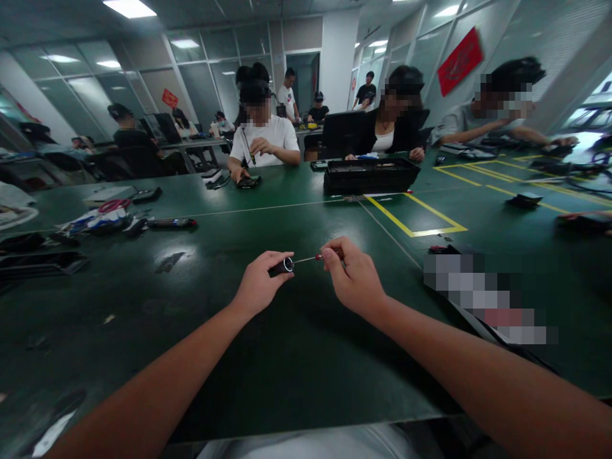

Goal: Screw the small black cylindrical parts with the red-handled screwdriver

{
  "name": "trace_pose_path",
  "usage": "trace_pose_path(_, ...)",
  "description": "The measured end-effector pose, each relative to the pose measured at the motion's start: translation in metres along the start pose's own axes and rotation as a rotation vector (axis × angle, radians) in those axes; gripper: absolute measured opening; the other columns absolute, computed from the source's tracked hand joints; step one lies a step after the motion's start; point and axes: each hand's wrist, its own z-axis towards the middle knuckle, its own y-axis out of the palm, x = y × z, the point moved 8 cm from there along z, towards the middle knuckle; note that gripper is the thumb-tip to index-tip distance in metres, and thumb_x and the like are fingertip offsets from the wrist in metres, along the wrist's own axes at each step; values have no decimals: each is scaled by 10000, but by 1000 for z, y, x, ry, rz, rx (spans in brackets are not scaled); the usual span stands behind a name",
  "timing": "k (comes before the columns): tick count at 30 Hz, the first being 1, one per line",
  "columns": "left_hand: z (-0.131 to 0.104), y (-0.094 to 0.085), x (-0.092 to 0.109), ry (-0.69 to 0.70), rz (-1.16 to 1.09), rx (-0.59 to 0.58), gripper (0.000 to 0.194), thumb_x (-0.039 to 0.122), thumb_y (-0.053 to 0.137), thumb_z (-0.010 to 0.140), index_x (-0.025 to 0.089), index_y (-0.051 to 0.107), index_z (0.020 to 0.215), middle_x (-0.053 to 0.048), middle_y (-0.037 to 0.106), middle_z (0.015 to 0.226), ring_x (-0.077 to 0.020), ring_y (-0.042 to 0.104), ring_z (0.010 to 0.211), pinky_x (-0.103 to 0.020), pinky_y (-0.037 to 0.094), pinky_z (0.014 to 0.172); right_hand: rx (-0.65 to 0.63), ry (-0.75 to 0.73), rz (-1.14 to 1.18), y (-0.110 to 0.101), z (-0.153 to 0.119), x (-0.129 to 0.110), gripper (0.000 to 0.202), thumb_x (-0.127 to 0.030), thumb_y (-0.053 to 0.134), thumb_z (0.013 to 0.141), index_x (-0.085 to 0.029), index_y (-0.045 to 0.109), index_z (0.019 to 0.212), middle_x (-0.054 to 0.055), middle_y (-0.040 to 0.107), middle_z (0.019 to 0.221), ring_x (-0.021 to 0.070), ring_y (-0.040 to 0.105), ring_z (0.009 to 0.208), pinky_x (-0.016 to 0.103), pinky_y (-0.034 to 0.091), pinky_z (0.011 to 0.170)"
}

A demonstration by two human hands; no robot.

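Note:
My left hand (262,280) is closed round a short black cylinder (282,267) with a pale ring at its end, which faces right. Between the thumb and fingers of my right hand (352,274) is a screwdriver (319,257) with a red handle and a thin metal shaft. Its shaft points left, and the tip is at the open end of the cylinder; whether it touches inside I cannot tell. Both hands are above the green table (296,357). My right fingers cover most of the handle.
A long black tray (370,178) stands across the table before a co-worker. Yellow tape (437,232) marks the surface at right. A partly blurred package (478,299) lies beside my right forearm. Cables and tools (108,217) are piled at left, near a dark pen-shaped tool (172,223).

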Motion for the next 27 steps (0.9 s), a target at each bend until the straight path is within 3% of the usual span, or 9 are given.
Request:
trace_pose_path(14, -1, -4, -4, -5, -13, 18, 430, 250, 730, 842, 273, 662, 1266, -51, 661, 1241, -228, 603, 1166, -420, 452, 1048, 93, 18, -37, -10, 1, 4, 191, -337, 440, 1016, -218, 573, 945, 9, 633, 730, 162, 602, 643, 294, 422, 590)
trace_pose_path(20, 4, -5, -20, -126, -265, 46, 520, 304, 707, 849, 248, 595, 1354, -79, 667, 1252, -227, 635, 1120, -425, 478, 1034, 142, 43, 57, -13, -2, 6, 254, -348, 480, 1009, -222, 507, 1228, 35, 718, 867, 201, 692, 784, 339, 506, 693)
trace_pose_path(24, 7, -10, -29, -244, -551, 91, 501, 313, 578, 896, 197, 513, 1380, -101, 649, 1194, -174, 655, 943, -338, 535, 871, 166, 50, 111, -14, -2, 7, 238, -390, 531, 991, -239, 538, 1175, 44, 753, 924, 218, 721, 852, 371, 536, 758)
trace_pose_path(27, 5, -18, -27, -322, -530, 21, 475, 335, 589, 870, 201, 519, 1320, -55, 643, 995, -135, 595, 717, -268, 493, 641, 168, 38, 115, -15, -2, 5, 212, -420, 558, 976, -242, 589, 1087, 41, 748, 896, 223, 726, 859, 369, 540, 750)
